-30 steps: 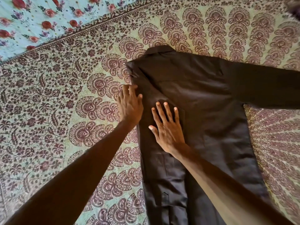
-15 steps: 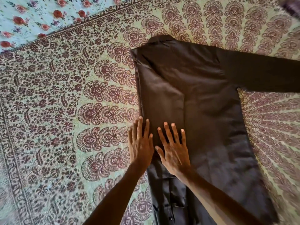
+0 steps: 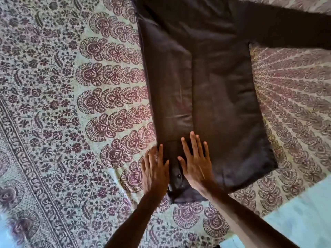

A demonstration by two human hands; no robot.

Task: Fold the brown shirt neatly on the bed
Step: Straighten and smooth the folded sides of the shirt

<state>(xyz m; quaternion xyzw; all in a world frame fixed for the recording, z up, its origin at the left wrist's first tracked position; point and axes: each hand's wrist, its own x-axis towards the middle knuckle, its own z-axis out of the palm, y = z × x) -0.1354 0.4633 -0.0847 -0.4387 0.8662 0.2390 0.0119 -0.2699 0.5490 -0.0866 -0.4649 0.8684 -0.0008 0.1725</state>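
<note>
Head view: brown shirt (image 3: pixel 220 97) lies flat on the patterned bedspread (image 3: pixel 71 104), hem end toward me, top end cut off by the upper frame edge. Its left side is folded inward as a long panel (image 3: pixel 170 83) lying over the body, with a straight crease running down the middle. One sleeve (image 3: pixel 286 31) stretches out to the right near the top, flat on the bedspread.

My left hand (image 3: pixel 155 173) is laid flat, fingers straight and close together, gripping nothing. It sits at the left edge of the shirt near the hem, part on cloth, part on bedspread; slightly blurred, so I cannot tell exactly where the edge runs beneath it.

My right hand (image 3: pixel 195 165) is flat too, fingers straight and spread, palm down on the shirt just beside the left one, fingertips at the lower end of the folded panel. Nothing held.

Between the two hands a strip of the shirt shows with a small dark button (image 3: pixel 178 175). A plain light blue sheet (image 3: pixel 304 212) shows at the lower right, beyond the bedspread's edge.
</note>
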